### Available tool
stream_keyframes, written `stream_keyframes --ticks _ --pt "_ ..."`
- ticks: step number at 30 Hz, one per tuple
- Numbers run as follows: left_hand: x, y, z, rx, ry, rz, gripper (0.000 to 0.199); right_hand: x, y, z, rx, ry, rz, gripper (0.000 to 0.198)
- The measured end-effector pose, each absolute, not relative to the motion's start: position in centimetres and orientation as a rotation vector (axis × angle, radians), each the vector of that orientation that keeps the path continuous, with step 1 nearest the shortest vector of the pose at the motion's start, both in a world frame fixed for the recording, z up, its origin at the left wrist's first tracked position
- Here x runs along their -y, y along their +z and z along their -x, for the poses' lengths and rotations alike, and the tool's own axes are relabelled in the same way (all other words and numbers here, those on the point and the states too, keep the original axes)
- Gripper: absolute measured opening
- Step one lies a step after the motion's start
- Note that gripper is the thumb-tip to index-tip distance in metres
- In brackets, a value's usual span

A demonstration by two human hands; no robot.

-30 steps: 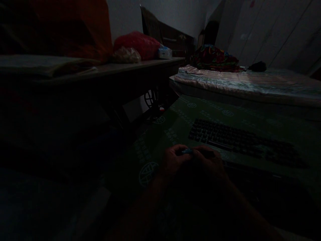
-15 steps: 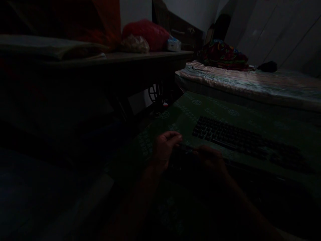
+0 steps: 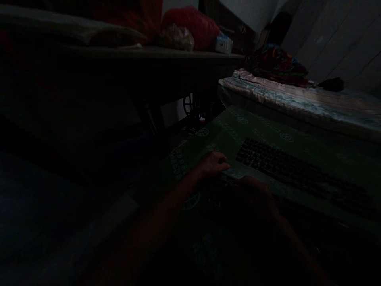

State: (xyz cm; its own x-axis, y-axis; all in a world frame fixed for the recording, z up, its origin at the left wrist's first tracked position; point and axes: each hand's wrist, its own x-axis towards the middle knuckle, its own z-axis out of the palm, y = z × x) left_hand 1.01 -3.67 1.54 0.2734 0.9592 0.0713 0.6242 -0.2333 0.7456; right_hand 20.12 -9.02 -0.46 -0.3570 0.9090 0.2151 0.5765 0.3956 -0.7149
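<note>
Room: dimly lit; a bed (image 3: pixel 297 95) with a heap of cloth (image 3: pixel 279 65) is seen along the far side.
Side table (image 3: pixel 202 52): placed at the left, topped with a red bag (image 3: pixel 190 26) and a pale bag (image 3: pixel 178 37).
Tabletop (image 3: pixel 218 137): green, printed with white marks; its left edge is slanted from near the bed toward the lower left.
Keyboard (image 3: pixel 279 159): laid flat across the right part of the tabletop, its left end set just beyond the left hand.
Dark object (image 3: pixel 214 198): located under and in front of the hands; its outline is mostly lost in shadow.
Left hand (image 3: pixel 212 163): held at the dark object's far edge, its fingers curled, thumb near forefinger; whether anything is pinched cannot be told.
Right hand (image 3: pixel 256 188): bent over the dark object; its fingers are too shadowed for their opening or hold to be told.
Open room: bare green is left between the left hand and the slanted edge; only a narrow strip is left between keyboard and right hand.
</note>
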Motion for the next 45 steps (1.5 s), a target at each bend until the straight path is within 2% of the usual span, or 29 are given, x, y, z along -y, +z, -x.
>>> stream_keyframes --ticks 4,10,18,24,28,33,45 --pt "4.5 0.0 -1.0 -1.191 0.649 -2.178 0.021 8.6 -1.7 -20.4 2.224 0.562 1.247 0.013" --pt "4.5 -1.2 -0.8 -1.065 0.656 -2.318 0.018 8.6 -1.0 -20.8 2.459 0.536 1.106 0.011" --pt "4.1 -1.8 -1.3 -1.132 0.713 -2.267 0.018 9.0 -0.3 -19.7 2.435 0.408 1.101 0.016" --pt "4.0 -1.7 -1.4 -1.178 0.726 -2.254 0.018 9.3 0.7 -19.9 2.519 0.535 0.961 0.019" --pt "4.1 -1.5 -1.6 -1.199 0.723 -2.221 0.016 9.6 0.3 -19.5 2.403 0.395 1.045 0.019" --pt "4.1 -1.5 -1.6 -1.213 0.746 -2.177 0.015 9.4 -0.5 -18.9 2.514 0.393 0.858 0.025" --pt "4.2 -1.4 -1.7 -1.215 0.747 -2.164 0.016 10.3 0.3 -18.1 2.58 0.365 0.858 0.02"
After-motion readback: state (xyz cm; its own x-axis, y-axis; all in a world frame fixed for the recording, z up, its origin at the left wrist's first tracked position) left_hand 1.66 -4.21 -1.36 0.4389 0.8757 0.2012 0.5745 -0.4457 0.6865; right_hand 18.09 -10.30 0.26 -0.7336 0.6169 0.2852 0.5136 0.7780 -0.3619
